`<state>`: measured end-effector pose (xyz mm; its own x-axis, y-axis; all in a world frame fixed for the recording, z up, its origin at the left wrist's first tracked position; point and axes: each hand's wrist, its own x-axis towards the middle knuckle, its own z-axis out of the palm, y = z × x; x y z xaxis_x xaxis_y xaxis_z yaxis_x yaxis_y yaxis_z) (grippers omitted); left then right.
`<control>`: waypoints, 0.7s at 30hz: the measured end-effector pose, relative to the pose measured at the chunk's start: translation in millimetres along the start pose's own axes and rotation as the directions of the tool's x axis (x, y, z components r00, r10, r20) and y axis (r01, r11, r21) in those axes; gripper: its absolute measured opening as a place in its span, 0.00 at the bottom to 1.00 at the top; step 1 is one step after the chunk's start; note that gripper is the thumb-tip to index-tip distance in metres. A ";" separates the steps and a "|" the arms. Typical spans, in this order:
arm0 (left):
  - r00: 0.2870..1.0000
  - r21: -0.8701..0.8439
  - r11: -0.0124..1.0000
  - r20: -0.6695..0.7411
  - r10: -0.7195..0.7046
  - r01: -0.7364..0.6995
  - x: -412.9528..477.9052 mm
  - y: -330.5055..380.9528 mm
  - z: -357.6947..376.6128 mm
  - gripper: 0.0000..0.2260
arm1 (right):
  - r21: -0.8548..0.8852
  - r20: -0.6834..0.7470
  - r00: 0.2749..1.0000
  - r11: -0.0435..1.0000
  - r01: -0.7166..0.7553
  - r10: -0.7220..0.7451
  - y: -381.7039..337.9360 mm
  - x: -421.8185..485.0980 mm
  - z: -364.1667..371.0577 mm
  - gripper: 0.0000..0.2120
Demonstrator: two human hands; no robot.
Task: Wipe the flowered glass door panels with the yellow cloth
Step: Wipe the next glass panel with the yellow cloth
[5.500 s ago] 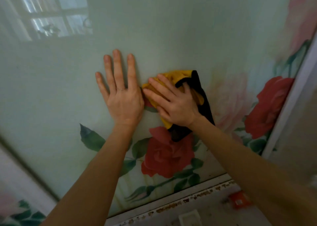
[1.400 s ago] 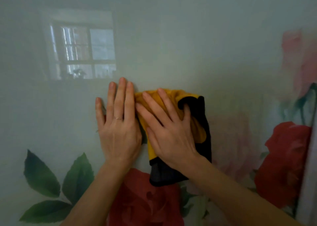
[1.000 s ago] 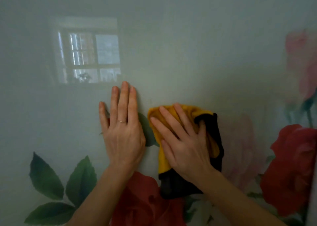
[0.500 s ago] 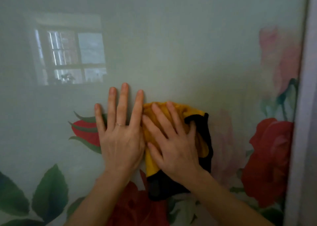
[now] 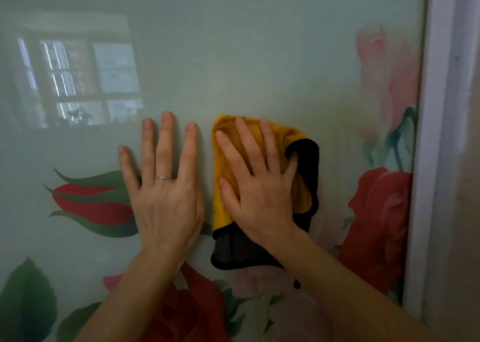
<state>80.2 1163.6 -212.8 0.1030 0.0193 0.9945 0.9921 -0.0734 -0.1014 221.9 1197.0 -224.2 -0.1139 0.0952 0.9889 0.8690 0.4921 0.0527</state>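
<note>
The pale green glass door panel (image 5: 259, 56) fills the view, printed with red roses and green leaves. My right hand (image 5: 255, 186) lies flat on the folded yellow cloth (image 5: 226, 206) with a black edge, pressing it against the glass at the centre. Its fingers are straight and spread over the cloth. My left hand (image 5: 163, 186) rests flat on the bare glass just left of the cloth, fingers spread, a thin ring on one finger. A narrow gap separates the two hands.
A white door frame (image 5: 431, 160) runs down the right side, with a wall beyond it. A window reflection (image 5: 78, 82) shows on the glass at upper left. A red rosebud print (image 5: 91, 206) lies left of my left hand.
The cloth and my right hand have slid a little right, away from my left hand, opening a gap. My left fingers have spread wider. The view shifted left slightly.
</note>
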 end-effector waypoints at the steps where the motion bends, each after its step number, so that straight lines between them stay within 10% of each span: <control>1: 1.000 -0.002 1.000 -0.002 -0.004 0.004 1.3 0.8 0.6 0.27 | -0.001 0.023 0.997 0.997 0.076 -0.076 9.8 1.2 -3.1 0.29; 9: 1.000 -0.013 1.000 0.019 -0.008 0.009 -0.3 6.3 2.6 0.32 | 0.051 -0.120 0.900 0.908 -0.416 0.419 39.6 48.1 -8.5 0.30; 17: 0.999 -0.034 0.998 0.013 0.047 -0.046 -0.1 27.4 10.5 0.28 | -0.057 -0.004 0.995 0.994 0.096 -0.097 38.3 4.6 -9.1 0.29; 21: 0.999 -0.017 0.999 0.034 0.033 -0.032 -0.6 27.2 8.4 0.35 | -0.071 -0.058 0.997 0.996 -0.060 0.056 66.0 -11.0 -7.8 0.29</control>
<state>107.8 1170.0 -216.4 0.1377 0.0504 0.9892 0.9870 -0.0906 -0.1328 284.2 1221.7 -230.5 -0.0371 0.0724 0.9967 0.9061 0.4230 0.0030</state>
